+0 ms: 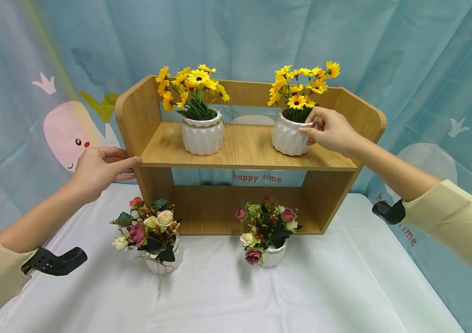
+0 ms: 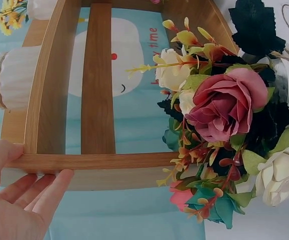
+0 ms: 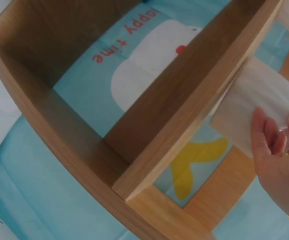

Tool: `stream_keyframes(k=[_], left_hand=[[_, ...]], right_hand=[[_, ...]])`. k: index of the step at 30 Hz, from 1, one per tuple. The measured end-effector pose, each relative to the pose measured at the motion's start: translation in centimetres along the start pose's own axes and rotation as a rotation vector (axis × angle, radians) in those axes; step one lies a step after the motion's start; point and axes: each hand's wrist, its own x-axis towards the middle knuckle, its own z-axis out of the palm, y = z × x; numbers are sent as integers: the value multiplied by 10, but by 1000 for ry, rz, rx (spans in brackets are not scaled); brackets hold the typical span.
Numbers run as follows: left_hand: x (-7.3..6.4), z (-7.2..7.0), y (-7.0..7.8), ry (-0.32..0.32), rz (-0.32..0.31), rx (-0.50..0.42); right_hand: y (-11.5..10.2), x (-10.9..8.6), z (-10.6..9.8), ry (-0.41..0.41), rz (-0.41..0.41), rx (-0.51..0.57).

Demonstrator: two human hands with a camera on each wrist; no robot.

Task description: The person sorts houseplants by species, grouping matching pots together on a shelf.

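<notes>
A two-tier wooden shelf (image 1: 236,163) stands on the table. My right hand (image 1: 330,132) pinches the rim of a ribbed white pot (image 1: 287,136) of yellow artificial flowers (image 1: 298,99) on the upper board's right side; the right wrist view shows this pot (image 3: 257,102) beside the fingers. My left hand (image 1: 101,169) holds the left side panel's front edge, thumb in front and fingers along the outer face, as the left wrist view also shows. Another white pot (image 1: 202,136) of yellow flowers sits on the upper board's left half.
On the white cloth (image 1: 219,296), before the shelf, stand two white pots of artificial roses: one at left (image 1: 165,259), one right of middle (image 1: 274,255). The left roses (image 2: 229,105) rise close to the side panel. A blue printed curtain (image 1: 252,37) hangs behind.
</notes>
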Motion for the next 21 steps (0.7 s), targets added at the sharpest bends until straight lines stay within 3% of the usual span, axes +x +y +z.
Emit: stream_keyframes(k=[12, 21], left_hand=[[0, 2, 0, -2, 15, 8], [0, 0, 0, 3, 0, -3]], right_hand=[[7, -5, 3, 18, 15, 55], [8, -10, -7, -13, 21, 110]])
